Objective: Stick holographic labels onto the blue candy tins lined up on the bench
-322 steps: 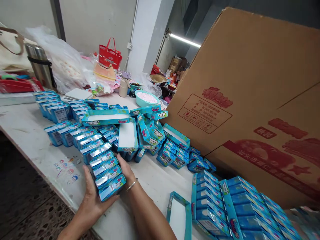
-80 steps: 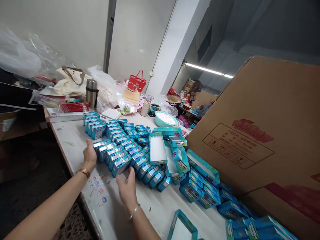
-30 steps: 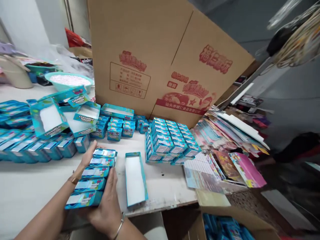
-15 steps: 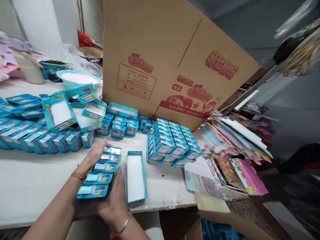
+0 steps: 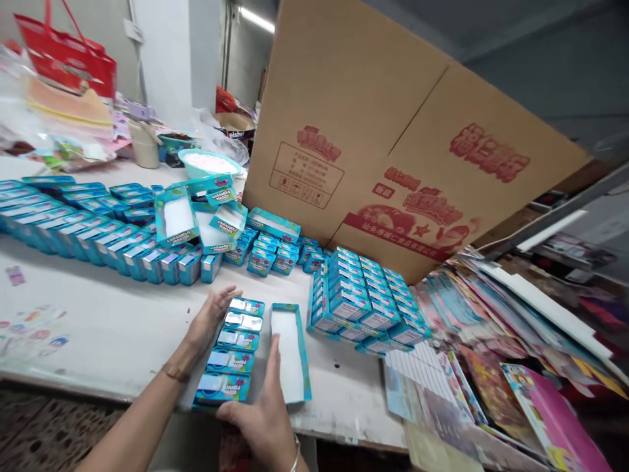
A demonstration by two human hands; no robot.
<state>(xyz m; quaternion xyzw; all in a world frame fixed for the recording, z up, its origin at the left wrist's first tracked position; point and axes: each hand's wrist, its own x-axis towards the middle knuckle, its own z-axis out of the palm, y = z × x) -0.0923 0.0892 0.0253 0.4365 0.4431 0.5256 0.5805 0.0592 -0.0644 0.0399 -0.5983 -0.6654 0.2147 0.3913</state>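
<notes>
A short row of small blue candy boxes [image 5: 234,340], lettered "Caramelo Macizo", lies near the table's front edge between my hands. My left hand [image 5: 209,321] is along the row's left side, fingers stretched out and close to the far boxes; whether it touches them I cannot tell. Beside the near right end of the row is my right hand [image 5: 265,410], thumb and fingers spread, holding nothing. Its fingers overlap the near view of an open blue display tray [image 5: 305,373] with a white inside, which lies right of the row.
Filled trays of stacked boxes [image 5: 368,298] stand to the right, before a large carton [image 5: 363,118]. A long line of blue boxes [image 5: 113,246] runs left, with empty trays [image 5: 177,216] piled by it. Printed sheets [image 5: 472,314] cover the right side. A bowl [image 5: 209,164] stands behind.
My view has turned left, so the scene sits further right. Both hands have loosened from the sides of the box row; my right hand has drawn away, leaving a gap.
</notes>
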